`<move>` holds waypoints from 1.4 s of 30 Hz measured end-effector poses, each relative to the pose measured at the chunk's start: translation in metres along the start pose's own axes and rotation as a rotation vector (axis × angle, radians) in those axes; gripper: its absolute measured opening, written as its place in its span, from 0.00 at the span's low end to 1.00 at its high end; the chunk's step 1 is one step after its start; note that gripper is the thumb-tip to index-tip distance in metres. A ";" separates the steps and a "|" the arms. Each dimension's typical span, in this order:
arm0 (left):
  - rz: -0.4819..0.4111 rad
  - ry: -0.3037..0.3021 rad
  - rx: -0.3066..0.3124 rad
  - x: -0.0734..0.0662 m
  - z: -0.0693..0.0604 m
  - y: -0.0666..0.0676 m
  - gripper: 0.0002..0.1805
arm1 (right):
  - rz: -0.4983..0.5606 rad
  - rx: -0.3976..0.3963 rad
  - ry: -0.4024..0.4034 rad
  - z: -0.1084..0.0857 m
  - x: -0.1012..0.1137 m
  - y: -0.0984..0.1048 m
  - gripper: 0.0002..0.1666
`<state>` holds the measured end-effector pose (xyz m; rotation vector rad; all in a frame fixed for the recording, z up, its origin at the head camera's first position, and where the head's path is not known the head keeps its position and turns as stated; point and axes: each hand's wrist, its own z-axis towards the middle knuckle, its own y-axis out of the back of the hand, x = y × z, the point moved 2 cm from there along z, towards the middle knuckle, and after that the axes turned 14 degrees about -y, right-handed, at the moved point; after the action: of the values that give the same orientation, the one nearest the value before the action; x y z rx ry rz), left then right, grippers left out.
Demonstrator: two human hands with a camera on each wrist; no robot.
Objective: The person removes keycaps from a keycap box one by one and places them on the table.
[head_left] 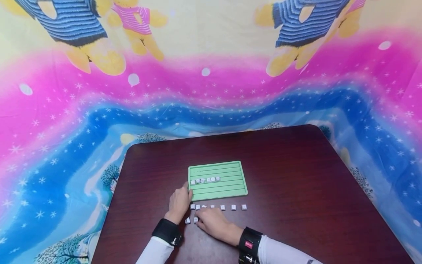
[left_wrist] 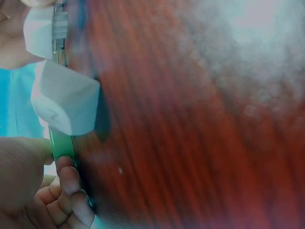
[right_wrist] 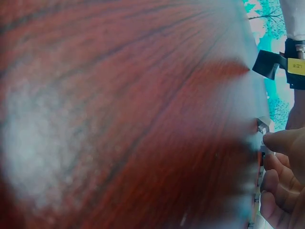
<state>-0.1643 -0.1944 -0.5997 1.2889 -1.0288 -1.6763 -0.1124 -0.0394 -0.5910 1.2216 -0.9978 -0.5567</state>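
On the table a light green ridged tray (head_left: 227,189) carries a short row of white keycaps (head_left: 208,180). My left hand (head_left: 179,202) grips the tray's left edge, thumb and curled fingers about the green rim (left_wrist: 62,144) in the left wrist view. Below the tray my right hand (head_left: 215,223) pinches a white keycap (head_left: 196,219) at its fingertips, partly covered by the fingers. Just left of it lies another keycap (head_left: 187,220), seen close up as a tilted white keycap (left_wrist: 66,102) with a marking on its face.
Between tray and right hand runs a spaced row of loose keycaps (head_left: 233,207), some partly hidden by the hand. The dark reddish wooden table (head_left: 296,190) reaches to a printed cloth backdrop (head_left: 211,88). Both wrists wear black straps (head_left: 249,244).
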 end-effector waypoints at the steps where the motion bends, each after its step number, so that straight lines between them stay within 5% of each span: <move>1: 0.000 -0.001 -0.001 0.000 0.000 0.000 0.20 | -0.009 -0.001 -0.002 0.000 0.000 -0.001 0.05; 42: -0.022 0.001 -0.010 0.000 -0.001 0.001 0.20 | -0.001 -0.062 -0.005 0.001 -0.002 -0.004 0.06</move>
<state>-0.1628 -0.1954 -0.5991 1.2990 -1.0070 -1.6952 -0.1136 -0.0398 -0.5950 1.1666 -0.9773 -0.5881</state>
